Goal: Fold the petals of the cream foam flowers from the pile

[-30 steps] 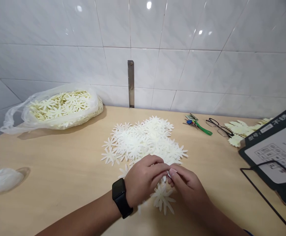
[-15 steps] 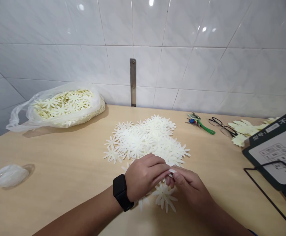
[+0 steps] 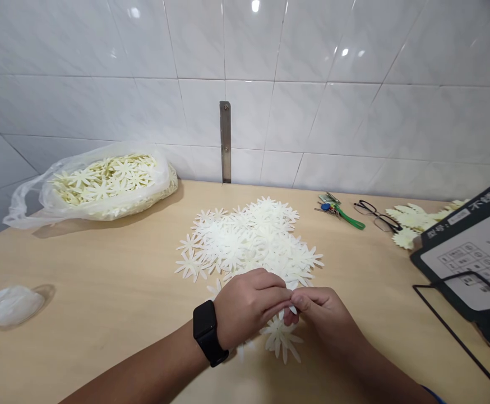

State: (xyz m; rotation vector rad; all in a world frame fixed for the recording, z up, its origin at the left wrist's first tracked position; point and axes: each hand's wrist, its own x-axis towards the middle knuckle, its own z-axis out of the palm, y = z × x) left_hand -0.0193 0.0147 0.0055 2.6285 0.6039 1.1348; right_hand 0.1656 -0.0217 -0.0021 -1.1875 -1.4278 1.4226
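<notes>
My left hand [image 3: 251,303], with a black watch on the wrist, and my right hand [image 3: 323,311] meet fingertip to fingertip over the table. Between them they pinch a small white flower cutout [image 3: 292,309]; only a petal or two of it shows, the rest being covered by my fingers. Just beyond my hands spreads a heap of white flower cutouts [image 3: 249,235] with long narrow petals. Below my fingers lies a single flower cutout [image 3: 281,338], and another is partly hidden under my left wrist.
An open plastic bag [image 3: 106,179] full of pale flower cutouts stands back left. A small clear bag [image 3: 9,306] lies at the left edge. Keys with a green strap [image 3: 348,217], glasses [image 3: 377,216], more cutouts [image 3: 415,217] and a dark printed box [image 3: 472,252] with a black wire frame are right.
My right thumb has come up against my left fingertips, and the held cutout's petal now points downward. The whole view has shifted slightly.
</notes>
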